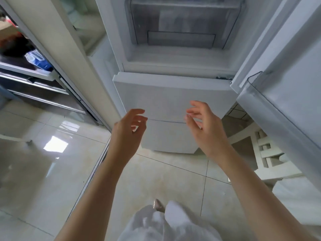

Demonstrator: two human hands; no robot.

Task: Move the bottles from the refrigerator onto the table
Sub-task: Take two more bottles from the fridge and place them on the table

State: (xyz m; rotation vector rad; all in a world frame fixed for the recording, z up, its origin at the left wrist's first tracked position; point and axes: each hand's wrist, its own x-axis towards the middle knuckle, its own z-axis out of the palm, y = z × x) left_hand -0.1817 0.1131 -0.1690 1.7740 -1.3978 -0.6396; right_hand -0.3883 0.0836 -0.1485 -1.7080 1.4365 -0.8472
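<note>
1. Refrigerator [173,94]. White upright unit filling the 12 o'clock half of the view. Upper compartment open; lower front closed. No bottles can be seen anywhere in it: the visible part of the upper compartment shows only a drawer. Judgement: the bottles sit higher up, above the frame, or in the door racks, so the head should tilt up before any reach.

2. Refrigerator door [284,70]. Swung open at 2 o'clock, a wire-edged rack on its inner face; the visible part of the rack appears empty. Judgement: keep the right elbow off it so it does not swing.

3. Floor [52,153]. Glossy pale tiles from 6 to 9 o'clock, with bright glare. Judgement: possibly slippery; carry steadily and step flat.

4. Crisper drawer [182,26]. Translucent, at 12 o'clock, pushed in; contents blurred, no bottle shape readable.

5. White stool or crate [271,159]. At 4 o'clock, just beside the refrigerator foot. Judgement: a trip hazard when turning away with a bottle.

6. Left hand [128,131]. At centre, raised before the lower refrigerator front, fingers [139,112] loosely curled and apart, gripping nothing.

7. Right hand [206,126]. Just right of centre, level with the left, fingers likewise spread and empty. Judgement: the step in hand is the reach for a bottle; take one per hand by the body, not the cap.

8. Desk. Not in view; its direction cannot be told.
</note>
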